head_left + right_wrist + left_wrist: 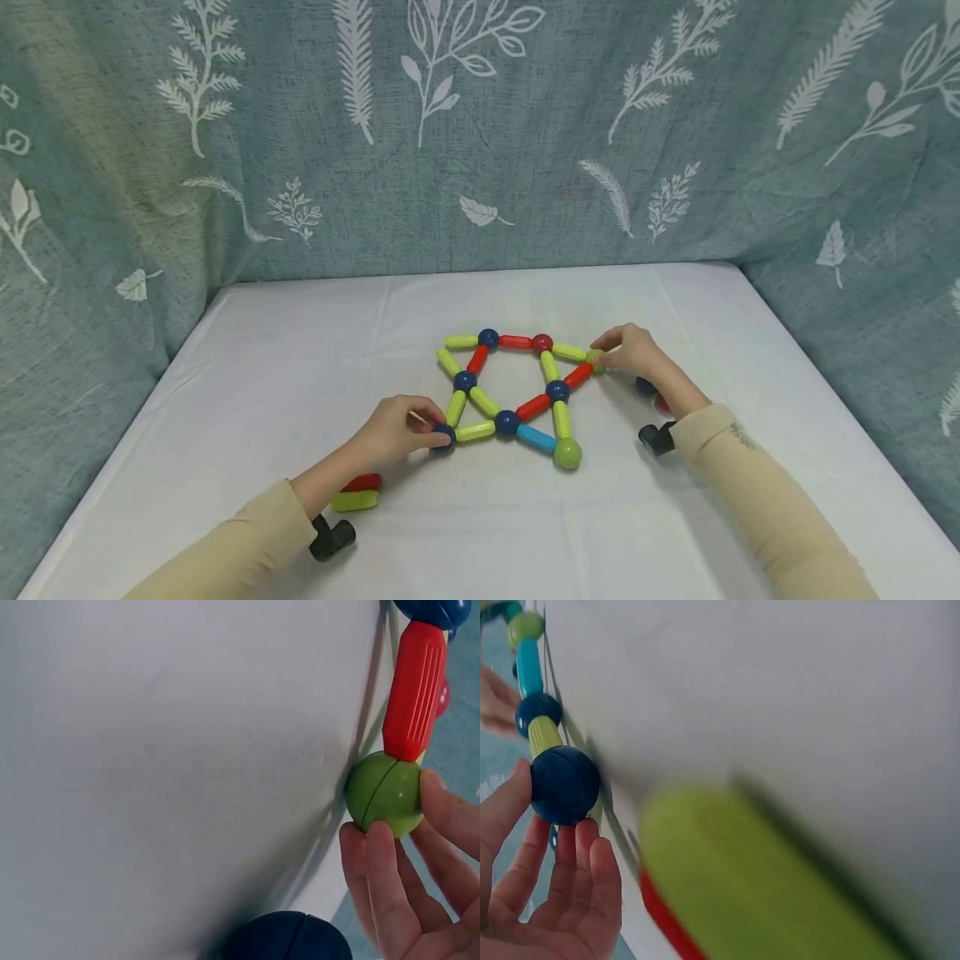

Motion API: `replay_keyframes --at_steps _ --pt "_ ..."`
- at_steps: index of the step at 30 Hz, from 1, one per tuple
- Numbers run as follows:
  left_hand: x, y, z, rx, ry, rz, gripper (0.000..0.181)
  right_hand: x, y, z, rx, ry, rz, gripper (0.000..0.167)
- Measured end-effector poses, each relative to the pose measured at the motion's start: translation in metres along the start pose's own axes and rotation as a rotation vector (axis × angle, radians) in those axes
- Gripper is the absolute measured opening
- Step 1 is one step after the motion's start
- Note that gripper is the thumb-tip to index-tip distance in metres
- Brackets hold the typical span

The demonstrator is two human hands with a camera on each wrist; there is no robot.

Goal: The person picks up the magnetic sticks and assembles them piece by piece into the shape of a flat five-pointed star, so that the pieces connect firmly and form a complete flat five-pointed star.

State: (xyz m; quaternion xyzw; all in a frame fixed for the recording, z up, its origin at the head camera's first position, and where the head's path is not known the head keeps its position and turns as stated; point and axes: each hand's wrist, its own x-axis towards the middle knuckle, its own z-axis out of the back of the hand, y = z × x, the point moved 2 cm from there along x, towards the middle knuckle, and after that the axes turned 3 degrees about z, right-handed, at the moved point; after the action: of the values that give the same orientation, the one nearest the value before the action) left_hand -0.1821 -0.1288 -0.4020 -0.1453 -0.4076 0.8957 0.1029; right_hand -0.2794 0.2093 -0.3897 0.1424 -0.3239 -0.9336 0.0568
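A flat figure of coloured rods and balls, looking like a magnetic building set, lies on the white cloth. At its near left corner my left hand [397, 429] pinches a dark blue ball [565, 785] between thumb and fingers; two yellow-green rods [475, 432] run from that ball. My right hand [636, 354] pinches a green ball [384, 795] at the figure's right corner, where a red rod [415, 690] and a yellow-green rod [570, 352] meet. A blue rod [536, 438] leads to another green ball [567, 453] at the front. Two yellow-green rods at the far left have free ends.
Beside my left forearm lie a loose red rod [365, 482] and a yellow-green rod [354, 501]. Near my right wrist are a loose dark blue ball [645, 386] and a red ball [662, 405]. A leaf-patterned curtain [480, 167] hangs behind the white table [300, 350].
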Motion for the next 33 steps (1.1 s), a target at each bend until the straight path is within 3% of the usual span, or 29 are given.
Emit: replay_keyframes --at_steps 7,13,18,25,33 --pt "0.010 0.012 0.027 0.019 -0.067 0.085 0.024 -0.022 0.004 -0.010 -0.044 0.008 0.046 0.028" --pt "0.028 0.016 0.040 0.067 -0.092 0.130 0.026 -0.050 0.004 -0.020 0.003 0.068 0.068 0.020" --pt "0.044 0.012 0.044 0.111 -0.088 0.151 0.025 -0.073 0.003 -0.031 0.064 0.120 0.066 0.023" --pt "0.065 0.000 0.043 0.193 -0.058 0.125 0.025 -0.095 0.003 -0.045 0.099 0.178 0.077 0.028" --pt "0.074 -0.007 0.043 0.211 -0.039 0.097 0.026 -0.102 0.002 -0.051 0.145 0.207 0.092 0.030"
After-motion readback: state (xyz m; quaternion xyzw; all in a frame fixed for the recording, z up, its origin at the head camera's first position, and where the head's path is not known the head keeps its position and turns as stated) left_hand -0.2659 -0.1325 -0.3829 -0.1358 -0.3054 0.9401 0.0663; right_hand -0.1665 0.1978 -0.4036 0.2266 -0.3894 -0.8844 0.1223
